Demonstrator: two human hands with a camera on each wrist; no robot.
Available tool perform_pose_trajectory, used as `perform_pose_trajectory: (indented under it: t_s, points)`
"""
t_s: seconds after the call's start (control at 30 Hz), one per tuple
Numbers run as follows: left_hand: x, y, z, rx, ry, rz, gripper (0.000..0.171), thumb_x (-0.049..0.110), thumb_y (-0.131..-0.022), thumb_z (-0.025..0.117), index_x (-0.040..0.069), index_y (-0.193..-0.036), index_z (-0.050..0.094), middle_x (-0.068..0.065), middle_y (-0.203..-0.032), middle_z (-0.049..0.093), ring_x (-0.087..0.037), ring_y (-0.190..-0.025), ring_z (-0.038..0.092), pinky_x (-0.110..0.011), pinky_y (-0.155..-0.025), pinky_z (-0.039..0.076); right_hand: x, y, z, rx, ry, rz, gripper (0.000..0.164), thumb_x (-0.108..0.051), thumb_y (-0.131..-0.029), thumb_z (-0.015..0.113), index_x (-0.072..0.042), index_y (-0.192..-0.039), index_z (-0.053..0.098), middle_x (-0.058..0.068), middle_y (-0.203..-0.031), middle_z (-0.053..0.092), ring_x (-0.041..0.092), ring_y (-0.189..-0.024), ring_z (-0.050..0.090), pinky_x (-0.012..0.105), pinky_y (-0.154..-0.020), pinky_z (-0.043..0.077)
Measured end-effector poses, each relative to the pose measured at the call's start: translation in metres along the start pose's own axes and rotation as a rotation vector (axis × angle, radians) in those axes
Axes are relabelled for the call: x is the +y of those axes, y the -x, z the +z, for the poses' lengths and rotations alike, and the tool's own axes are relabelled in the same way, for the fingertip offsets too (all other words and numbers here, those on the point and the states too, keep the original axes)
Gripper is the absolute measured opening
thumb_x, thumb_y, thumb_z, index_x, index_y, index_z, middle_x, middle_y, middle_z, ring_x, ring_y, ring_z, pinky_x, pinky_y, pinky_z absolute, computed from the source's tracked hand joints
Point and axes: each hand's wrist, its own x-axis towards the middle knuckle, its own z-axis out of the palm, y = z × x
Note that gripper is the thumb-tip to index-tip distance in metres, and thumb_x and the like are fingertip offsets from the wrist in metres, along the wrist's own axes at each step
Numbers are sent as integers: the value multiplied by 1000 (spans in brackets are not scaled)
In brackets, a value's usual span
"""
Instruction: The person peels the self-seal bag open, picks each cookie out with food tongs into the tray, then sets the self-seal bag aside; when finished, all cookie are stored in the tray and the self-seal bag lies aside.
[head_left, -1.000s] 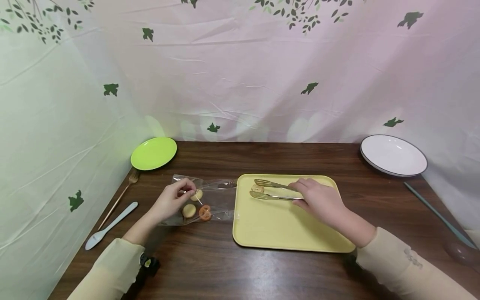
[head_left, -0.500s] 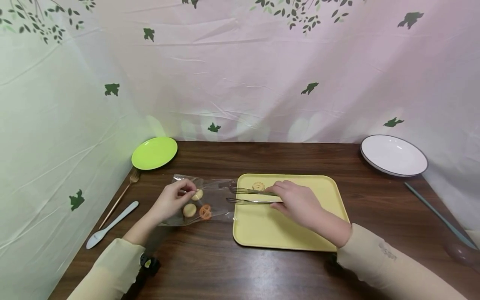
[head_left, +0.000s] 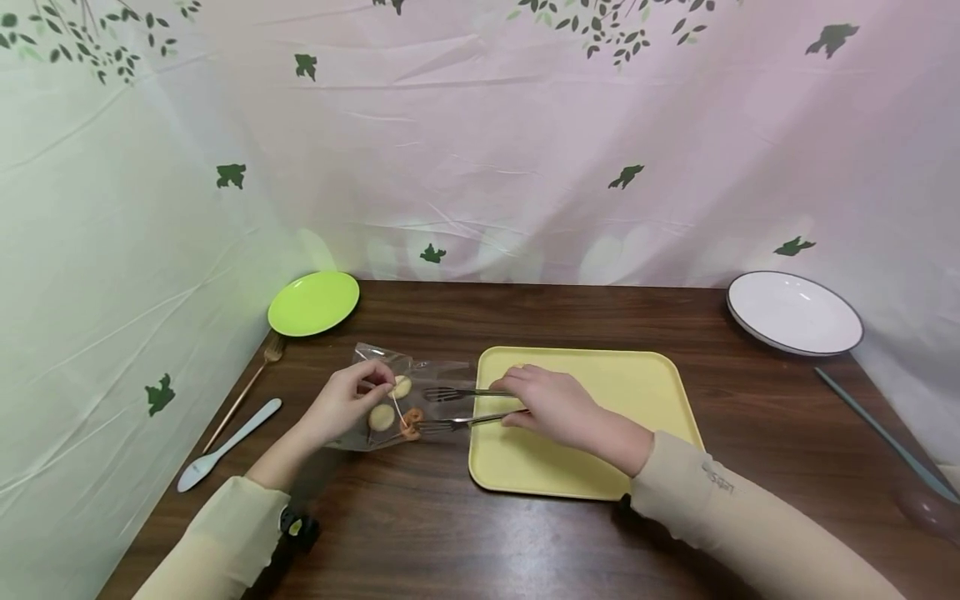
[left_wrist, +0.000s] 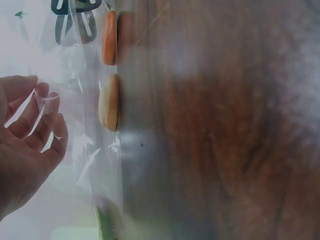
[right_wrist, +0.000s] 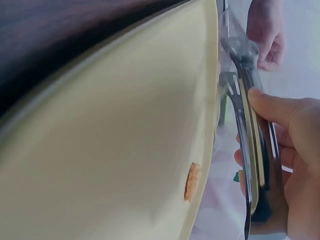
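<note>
My left hand (head_left: 343, 407) pinches the edge of a clear plastic bag (head_left: 378, 354) between thumb and fingers. Inside the bag lie two round biscuits, one nearer me (head_left: 382, 417) and one farther back (head_left: 402, 387), and an orange-brown pretzel (head_left: 410, 414). Gold-and-silver tongs with fork-shaped ends (head_left: 487, 417) are gripped in my right hand (head_left: 551, 407). Their arms stand apart and reach left into the bag; the nearer tip is at the pretzel. Whether it touches the pretzel I cannot tell. The right wrist view shows a biscuit (right_wrist: 192, 181) on the yellow tray (head_left: 555, 467).
A green plate (head_left: 313, 304) is at the back left, with a copper fork (head_left: 243, 396) and a pale spoon (head_left: 228, 446) in front. At the right are a white dish (head_left: 795, 312) and a long blue-grey utensil (head_left: 885, 433). Fabric walls enclose the table.
My right hand has moved the tongs left, from over the tray biscuit into the bag, leaving that biscuit on the tray. The left hand keeps its pinch on the bag.
</note>
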Motion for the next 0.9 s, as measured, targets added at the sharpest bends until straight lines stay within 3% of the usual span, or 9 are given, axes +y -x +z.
perform_pose_trajectory:
  t_s: [0.2,0.6,0.9]
  points:
    - [0,3,3,-13,-23,4,4,15,-93,61,12,-96,62,-2,-92,66,-12,-84,61,-33,-75,52,-5,-12,10,-67,-12,-27,47,-40,-80,75,-21,-121,62,-11,-109,62,12,-104,58,35,-82,51]
    - [0,3,5,-10,-26,6,3,15,-93,61,13,-96,62,-1,-92,65,-11,-84,61,-34,-76,53,-11,-15,19,-45,6,-29,43,-39,-82,73,-24,-120,62,-11,-111,62,10,-105,57,34,-72,53]
    - [1,2,5,-5,-22,16,5,17,-94,61,12,-96,63,-3,-93,66,-10,-85,61,-34,-76,53,-3,-1,4,-14,-11,8,40,-38,-81,74,-24,-117,63,-11,-107,62,10,-101,58,33,-72,52]
